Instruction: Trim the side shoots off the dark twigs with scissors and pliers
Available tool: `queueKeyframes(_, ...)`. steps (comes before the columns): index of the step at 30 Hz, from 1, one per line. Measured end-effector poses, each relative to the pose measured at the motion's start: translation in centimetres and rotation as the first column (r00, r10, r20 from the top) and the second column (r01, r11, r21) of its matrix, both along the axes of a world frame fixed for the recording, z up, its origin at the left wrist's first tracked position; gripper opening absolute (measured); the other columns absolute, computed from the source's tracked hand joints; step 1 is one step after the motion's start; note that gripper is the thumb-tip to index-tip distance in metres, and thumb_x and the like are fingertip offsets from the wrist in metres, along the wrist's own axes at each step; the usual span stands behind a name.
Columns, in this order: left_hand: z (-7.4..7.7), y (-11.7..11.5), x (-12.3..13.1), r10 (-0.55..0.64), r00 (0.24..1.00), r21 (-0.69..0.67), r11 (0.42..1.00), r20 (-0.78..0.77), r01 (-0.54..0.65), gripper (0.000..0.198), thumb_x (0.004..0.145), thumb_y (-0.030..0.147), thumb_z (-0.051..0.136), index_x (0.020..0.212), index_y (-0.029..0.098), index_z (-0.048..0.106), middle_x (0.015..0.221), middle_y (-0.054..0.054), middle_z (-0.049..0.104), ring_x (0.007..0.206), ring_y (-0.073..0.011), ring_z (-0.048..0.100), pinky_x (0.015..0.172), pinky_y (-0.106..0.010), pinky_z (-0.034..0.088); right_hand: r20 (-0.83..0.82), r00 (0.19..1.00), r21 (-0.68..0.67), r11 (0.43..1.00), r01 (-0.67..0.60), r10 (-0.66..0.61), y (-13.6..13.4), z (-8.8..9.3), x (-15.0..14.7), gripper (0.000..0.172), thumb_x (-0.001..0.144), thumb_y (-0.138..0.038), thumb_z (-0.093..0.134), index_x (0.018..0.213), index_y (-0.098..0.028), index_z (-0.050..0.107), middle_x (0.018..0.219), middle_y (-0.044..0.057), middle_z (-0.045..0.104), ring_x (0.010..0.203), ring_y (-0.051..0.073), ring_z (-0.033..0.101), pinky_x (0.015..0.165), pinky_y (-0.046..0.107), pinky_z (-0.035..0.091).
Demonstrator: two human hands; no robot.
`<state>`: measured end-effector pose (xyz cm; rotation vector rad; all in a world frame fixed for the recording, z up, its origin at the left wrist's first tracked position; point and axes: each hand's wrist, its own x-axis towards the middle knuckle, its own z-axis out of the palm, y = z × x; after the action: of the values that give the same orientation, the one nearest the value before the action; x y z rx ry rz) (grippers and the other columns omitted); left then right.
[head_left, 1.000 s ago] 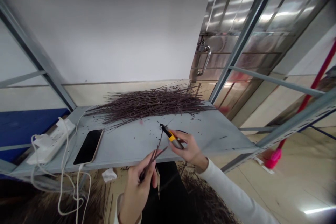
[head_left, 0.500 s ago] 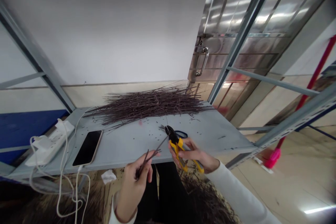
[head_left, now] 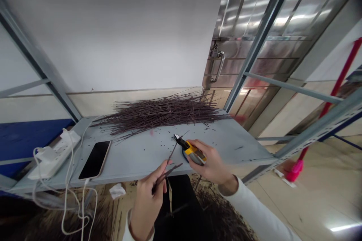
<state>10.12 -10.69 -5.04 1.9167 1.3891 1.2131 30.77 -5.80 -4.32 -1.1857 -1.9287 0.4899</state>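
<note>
Above a grey metal shelf (head_left: 223, 135), the left hand (head_left: 147, 205) is closed, pinching a few dark twigs (head_left: 162, 175) between thumb and fingers, their thin ends reaching up and away over the shelf. The right hand (head_left: 212, 160) is closed too, wrapped around yellow-handled snips (head_left: 194, 152), whose dark tips sit just beside the longest of those twigs; whether the twig lies between the blades cannot be told from here. Along the back of the shelf lies a long heap of twigs (head_left: 161, 115), most of them running side to side, touched by neither hand. Short dark bits (head_left: 147, 147) are scattered across the shelf in front of it, and a second loose pile of twigs (head_left: 220, 209) lies on the floor below, near the person's legs. So a large heap remains on the shelf, with only a small bunch in hand. Toward the left end of the shelf are a black phone (head_left: 95, 160) lying face up and a white power strip (head_left: 53, 156), with a white cable (head_left: 66, 211) looping over the edge. A crumpled tissue (head_left: 117, 191) lies on the floor, and a steel door (head_left: 249, 11) stands beyond the shelf at the right.
</note>
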Motion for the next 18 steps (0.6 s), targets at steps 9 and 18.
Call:
queueKeyframes(9,-0.4,-0.1,-0.3,0.001,1.0,-0.003,1.0,0.018,-0.001,0.041,0.083,0.016,0.042,0.114,0.01,0.067,0.049,0.003,0.053,0.038,-0.0096,0.038,0.042,-0.019,0.04,-0.295,0.955,-0.202,0.975,-0.094,0.031,-0.3,-0.7,-0.8,0.038,0.076,-0.035,0.065,0.109,-0.017,0.062,0.094,0.008,0.066,0.082,0.019,0.062,0.062,0.026,0.05)
queueKeyframes(18,-0.8,1.4,-2.8,-0.111,0.993,-0.149,0.982,0.049,0.117,0.035,0.088,0.023,0.04,0.104,0.012,0.069,0.051,0.004,0.05,0.047,-0.0117,0.046,0.056,-0.022,0.041,-0.686,0.613,-0.386,0.517,-0.764,0.392,-1.1,0.6,-0.1,0.03,0.075,-0.04,0.068,0.088,-0.014,0.064,0.059,-0.001,0.054,0.047,0.009,0.048,0.05,0.025,0.043)
